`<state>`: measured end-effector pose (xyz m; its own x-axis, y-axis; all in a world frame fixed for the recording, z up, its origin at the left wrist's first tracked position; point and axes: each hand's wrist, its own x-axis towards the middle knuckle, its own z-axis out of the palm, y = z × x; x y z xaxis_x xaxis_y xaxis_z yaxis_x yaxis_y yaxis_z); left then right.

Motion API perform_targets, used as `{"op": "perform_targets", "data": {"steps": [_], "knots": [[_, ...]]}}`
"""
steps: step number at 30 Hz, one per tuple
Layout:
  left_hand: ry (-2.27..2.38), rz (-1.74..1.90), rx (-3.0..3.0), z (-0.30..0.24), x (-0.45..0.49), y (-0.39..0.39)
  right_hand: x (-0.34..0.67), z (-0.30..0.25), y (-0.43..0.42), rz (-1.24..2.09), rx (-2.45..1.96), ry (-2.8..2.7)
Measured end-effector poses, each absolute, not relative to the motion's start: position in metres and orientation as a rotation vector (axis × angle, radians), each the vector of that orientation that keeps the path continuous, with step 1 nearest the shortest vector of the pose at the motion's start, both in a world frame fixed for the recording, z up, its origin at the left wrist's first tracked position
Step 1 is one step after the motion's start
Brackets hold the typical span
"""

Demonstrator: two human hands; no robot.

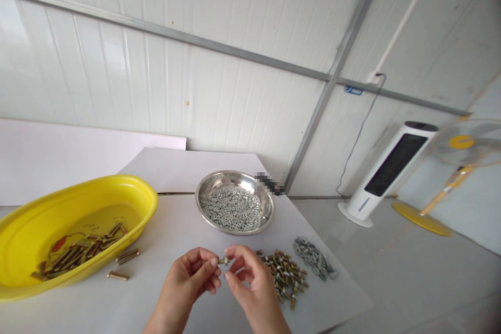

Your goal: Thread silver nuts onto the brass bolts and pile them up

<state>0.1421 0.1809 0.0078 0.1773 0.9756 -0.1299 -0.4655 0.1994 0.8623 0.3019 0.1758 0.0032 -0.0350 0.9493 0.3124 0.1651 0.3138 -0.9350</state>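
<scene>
My left hand (pixel 193 276) and my right hand (pixel 246 276) meet above the near edge of the white table (pixel 176 224). Together their fingertips pinch a small brass bolt (pixel 223 260), held level between them. Whether a nut is on it is too small to tell. Just right of my right hand lies a pile of brass bolts with silver nuts (pixel 285 275). Beyond that sits a small heap of loose silver nuts (pixel 313 257).
A steel bowl (pixel 203 190) full of silver nuts stands behind my hands. At the left a yellow plastic tub (pixel 78 195) holds long brass bolts, with a few loose bolts (pixel 127 257) beside it. A white tower fan (pixel 385 175) and a yellow pedestal fan (pixel 462 167) stand on the floor at right.
</scene>
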Motion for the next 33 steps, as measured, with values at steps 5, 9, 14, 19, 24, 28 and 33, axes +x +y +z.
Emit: {"op": "perform_targets", "data": {"steps": [5,9,14,19,24,28,33], "knots": [[0.787,1.181,0.864,0.003,0.142,0.183,0.304,0.004,0.177,0.891,-1.129,-1.488],[0.791,1.213,1.003,0.002,0.143,0.185,0.302,-0.001,0.177,0.987,-1.109,-1.442],[0.828,1.208,1.187,0.002,0.144,0.181,0.300,0.001,0.174,1.091,-1.160,-1.465],[0.843,1.210,1.169,0.003,0.145,0.181,0.303,0.006,0.171,1.145,-1.216,-1.411],[0.828,1.254,1.040,0.005,0.141,0.183,0.304,0.009,0.172,1.064,-1.073,-1.360],[0.796,1.248,0.941,0.002,0.139,0.182,0.304,0.009,0.173,0.924,-1.054,-1.478],[0.799,1.211,0.981,0.002,0.140,0.182,0.307,0.004,0.176,0.916,-1.073,-1.524]]}}
